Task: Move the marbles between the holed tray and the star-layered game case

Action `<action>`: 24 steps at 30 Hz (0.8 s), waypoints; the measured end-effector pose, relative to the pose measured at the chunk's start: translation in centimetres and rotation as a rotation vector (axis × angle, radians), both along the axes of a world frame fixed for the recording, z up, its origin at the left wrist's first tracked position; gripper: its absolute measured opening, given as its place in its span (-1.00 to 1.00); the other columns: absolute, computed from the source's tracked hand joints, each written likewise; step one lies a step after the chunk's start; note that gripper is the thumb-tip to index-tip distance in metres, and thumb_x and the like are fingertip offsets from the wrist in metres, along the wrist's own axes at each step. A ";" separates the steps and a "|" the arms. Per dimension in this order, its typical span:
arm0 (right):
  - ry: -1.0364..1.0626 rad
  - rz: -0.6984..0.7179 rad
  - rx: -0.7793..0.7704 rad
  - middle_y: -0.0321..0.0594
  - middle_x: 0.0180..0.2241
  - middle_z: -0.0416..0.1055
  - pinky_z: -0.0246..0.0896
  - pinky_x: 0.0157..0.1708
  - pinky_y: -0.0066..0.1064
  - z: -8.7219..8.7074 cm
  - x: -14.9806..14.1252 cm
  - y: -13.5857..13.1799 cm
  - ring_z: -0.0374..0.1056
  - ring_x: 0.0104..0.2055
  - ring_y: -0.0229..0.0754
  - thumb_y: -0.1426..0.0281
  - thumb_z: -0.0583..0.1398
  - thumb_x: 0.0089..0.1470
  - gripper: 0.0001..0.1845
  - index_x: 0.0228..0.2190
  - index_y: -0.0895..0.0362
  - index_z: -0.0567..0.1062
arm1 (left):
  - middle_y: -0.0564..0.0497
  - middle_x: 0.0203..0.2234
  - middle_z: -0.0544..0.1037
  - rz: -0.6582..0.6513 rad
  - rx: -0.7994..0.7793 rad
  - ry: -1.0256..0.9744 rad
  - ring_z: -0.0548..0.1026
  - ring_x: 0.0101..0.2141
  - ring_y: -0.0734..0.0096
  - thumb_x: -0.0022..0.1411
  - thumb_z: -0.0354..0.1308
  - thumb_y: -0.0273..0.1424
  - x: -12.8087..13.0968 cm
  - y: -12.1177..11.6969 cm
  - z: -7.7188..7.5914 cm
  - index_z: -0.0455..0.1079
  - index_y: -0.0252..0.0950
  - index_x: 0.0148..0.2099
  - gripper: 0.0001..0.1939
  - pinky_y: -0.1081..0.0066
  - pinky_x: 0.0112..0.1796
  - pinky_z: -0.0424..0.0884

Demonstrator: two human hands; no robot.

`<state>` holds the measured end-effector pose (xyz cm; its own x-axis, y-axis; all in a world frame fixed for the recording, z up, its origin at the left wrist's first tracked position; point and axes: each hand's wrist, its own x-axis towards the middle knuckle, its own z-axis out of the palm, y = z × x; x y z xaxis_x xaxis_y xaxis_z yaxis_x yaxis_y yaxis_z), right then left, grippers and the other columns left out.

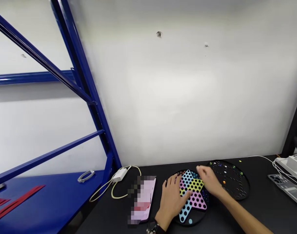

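Probably for steadiness, the left hand lies open across the star board, right of the phone, the right hand bent at its far-right edge (grip unclear).

Pixels blur the phone! The left hand hides part of the star board, and the bottom edge clips the watch.
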<state>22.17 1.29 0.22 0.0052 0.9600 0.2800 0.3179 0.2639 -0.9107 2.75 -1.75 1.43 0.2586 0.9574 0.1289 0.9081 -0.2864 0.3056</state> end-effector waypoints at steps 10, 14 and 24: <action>-0.756 0.116 0.413 -0.32 -0.54 0.38 -0.19 -0.50 -0.38 -3.5 -4.7 -5.1 0.20 -0.54 -0.30 0.30 -0.02 0.29 -0.61 -0.56 0.10 0.31 | -0.08 -0.03 0.49 0.119 0.201 -0.270 0.45 0.01 0.14 0.31 -0.12 -0.38 -0.9 1.1 -0.9 0.32 -0.25 0.03 -0.69 0.14 0.04 0.31; -0.790 0.109 0.493 -0.30 -0.56 0.39 -0.20 -0.50 -0.37 -4.2 -4.7 -5.4 0.21 -0.55 -0.30 0.34 0.02 0.25 -0.64 -0.57 0.10 0.33 | -0.06 -0.06 0.50 0.090 0.205 -0.281 0.45 -0.01 0.16 0.30 -0.09 -0.40 -0.6 0.9 -0.6 0.33 -0.24 0.00 -0.72 0.13 0.04 0.30; -0.834 0.181 0.613 -0.29 -0.58 0.39 -0.08 -0.48 -0.37 -4.2 -4.9 -5.3 0.23 -0.54 -0.28 0.38 0.09 0.15 -0.71 -0.60 0.10 0.33 | 0.00 -0.13 0.51 0.068 0.264 -0.291 0.48 -0.07 0.23 0.29 -0.04 -0.40 -0.4 0.7 -0.5 0.37 -0.20 -0.06 -0.78 0.21 -0.03 0.35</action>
<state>17.26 -4.04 -3.98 -0.5426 0.6198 0.5669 0.6927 0.7119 -0.1154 2.39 -1.01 0.96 0.1126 0.8951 0.4314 0.8141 -0.3320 0.4764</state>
